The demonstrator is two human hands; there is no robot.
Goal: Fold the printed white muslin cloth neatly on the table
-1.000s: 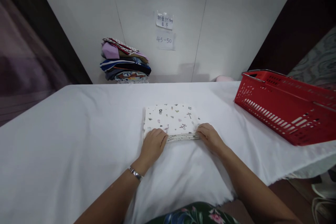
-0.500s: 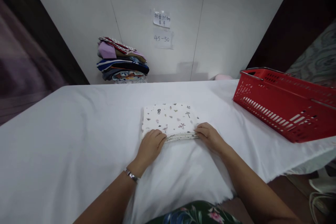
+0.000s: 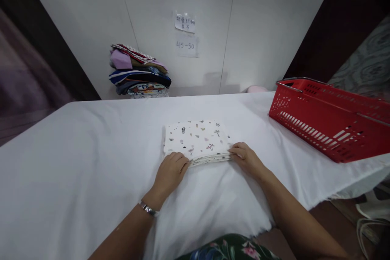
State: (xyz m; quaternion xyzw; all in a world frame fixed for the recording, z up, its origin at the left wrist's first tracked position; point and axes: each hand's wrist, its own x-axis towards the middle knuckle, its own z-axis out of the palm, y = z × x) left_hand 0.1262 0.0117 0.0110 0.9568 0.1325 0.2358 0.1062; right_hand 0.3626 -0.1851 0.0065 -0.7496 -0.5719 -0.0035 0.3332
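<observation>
A folded white cloth [image 3: 198,138] printed with small plants, palm trees and a bird lies flat in front of me, its layered edge facing my body. At its near left corner, my left hand [image 3: 173,170] is closed on the edge, fingers on top and thumb at the fold. My right hand [image 3: 245,157] pinches the near right corner. Both thumbs are partly hidden against the layers.
A white-draped table [image 3: 100,170] carries the cloth. To the right stands a red plastic basket [image 3: 332,126]. Several folded fabrics are piled in a stack [image 3: 140,73] by the wall, below and left of two paper notes [image 3: 186,34].
My left hand has slid slightly left along the near edge, uncovering more of the bird print. My right hand stays at its corner. The view has shifted a little.
</observation>
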